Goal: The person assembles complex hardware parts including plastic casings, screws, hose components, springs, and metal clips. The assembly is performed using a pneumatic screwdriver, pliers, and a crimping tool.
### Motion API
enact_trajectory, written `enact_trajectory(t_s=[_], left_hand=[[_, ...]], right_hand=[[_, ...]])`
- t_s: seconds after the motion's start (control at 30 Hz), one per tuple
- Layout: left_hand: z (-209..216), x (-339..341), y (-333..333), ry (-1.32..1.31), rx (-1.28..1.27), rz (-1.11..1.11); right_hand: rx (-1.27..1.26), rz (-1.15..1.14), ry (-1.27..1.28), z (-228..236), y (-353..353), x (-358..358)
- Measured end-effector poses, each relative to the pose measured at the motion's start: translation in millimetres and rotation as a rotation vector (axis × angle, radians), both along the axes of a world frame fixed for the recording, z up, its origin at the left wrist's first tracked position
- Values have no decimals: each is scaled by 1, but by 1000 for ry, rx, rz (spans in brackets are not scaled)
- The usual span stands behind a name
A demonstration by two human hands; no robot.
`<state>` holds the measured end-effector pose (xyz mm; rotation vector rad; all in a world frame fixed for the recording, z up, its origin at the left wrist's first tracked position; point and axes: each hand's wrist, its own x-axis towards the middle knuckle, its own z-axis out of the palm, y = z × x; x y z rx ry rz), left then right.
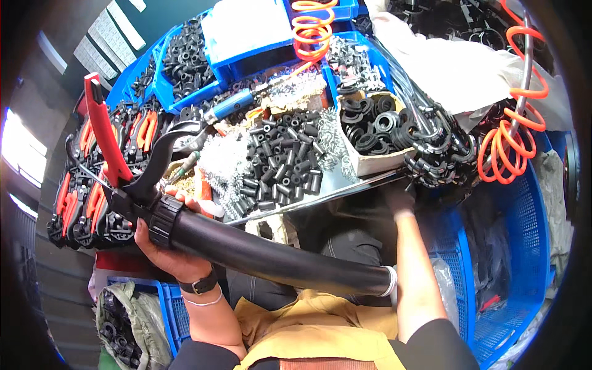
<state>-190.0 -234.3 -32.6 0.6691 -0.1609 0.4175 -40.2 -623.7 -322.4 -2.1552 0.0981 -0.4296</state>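
Observation:
My left hand is wrapped round the ribbed black collar of a long black tube with a red-and-black lever handle. The red lever points up and away, beside a curved black lever. The tube slants down to the right across my lap, its far end by my right forearm. My right hand reaches to the table's right front edge, close to a bundle of metal rods with black fittings. It is dark and smeared there, so its fingers cannot be made out.
Short black sleeves and metal springs lie heaped on the table. A box of black rings stands right of them. Red-and-black handle assemblies fill the left. Orange coiled hoses hang down. Blue crates stand at the right.

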Motion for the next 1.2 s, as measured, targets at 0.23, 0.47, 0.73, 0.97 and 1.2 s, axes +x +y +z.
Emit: enact_trajectory(t_s=[0.23,0.47,0.73,0.97,1.2], left_hand=[[7,7,45,-248,-183,-46],[-16,5,61,-137,-184,-138],[-14,-23,79,122,-154,-7],[-14,-25,78,192,-147,90],[-1,-26,89,204,-75,212]], right_hand=[[1128,521,72,101,19,-167],[745,614,-127,167,6,-204],[-293,823,-1011,180,2,-219],[268,670,-329,179,13,-242],[575,784,188,163,38,-235]])
